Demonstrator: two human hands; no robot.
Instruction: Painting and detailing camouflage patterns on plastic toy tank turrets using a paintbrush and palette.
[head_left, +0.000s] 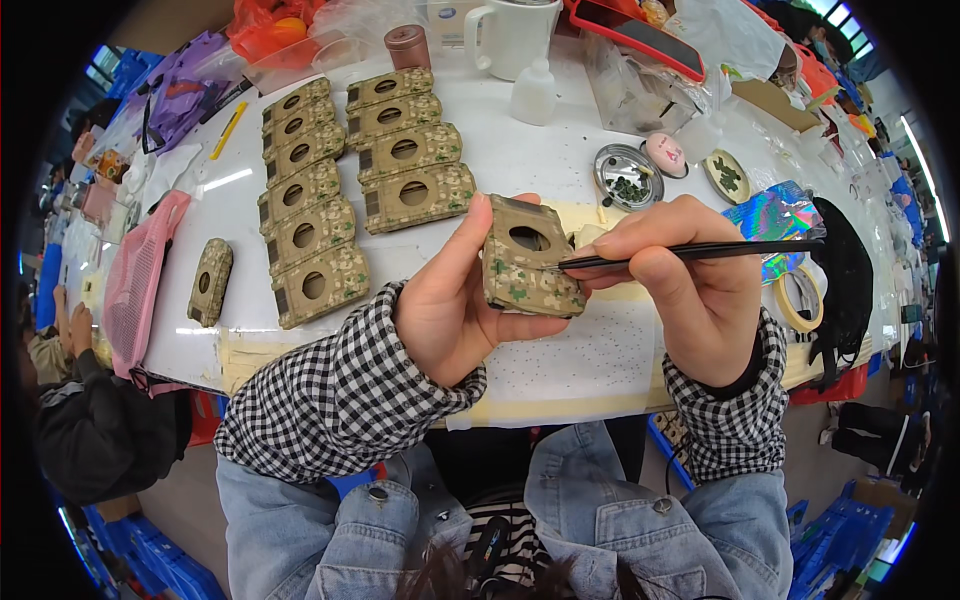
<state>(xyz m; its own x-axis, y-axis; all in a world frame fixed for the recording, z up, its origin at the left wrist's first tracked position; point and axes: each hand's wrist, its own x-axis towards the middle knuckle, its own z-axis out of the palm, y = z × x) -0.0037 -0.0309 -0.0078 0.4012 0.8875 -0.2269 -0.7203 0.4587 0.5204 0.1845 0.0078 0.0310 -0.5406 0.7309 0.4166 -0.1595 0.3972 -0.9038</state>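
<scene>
My left hand (440,325) holds a small camouflage-patterned case (520,280) with an oval hole in its face, tilted toward me. Its thumb lies along the left edge and the fingers support it from beneath. In my right hand (705,300) is a pair of black tweezers (730,247), pinched between thumb and fingers. The tweezers' tips meet the face of the case just below the hole. Whether anything sits between the tips is too small to tell. A cream-coloured piece (588,236) shows beside my right fingertips, partly hidden.
Similar camouflage cases stand in two columns (305,235) to the left; one case (210,282) lies apart. A round metal dish (605,160) holds dark green bits. Around them are an oval dish (742,190), tape roll (817,312), white mug (515,45), red-edged phone (640,38) and pink mesh bag (145,285).
</scene>
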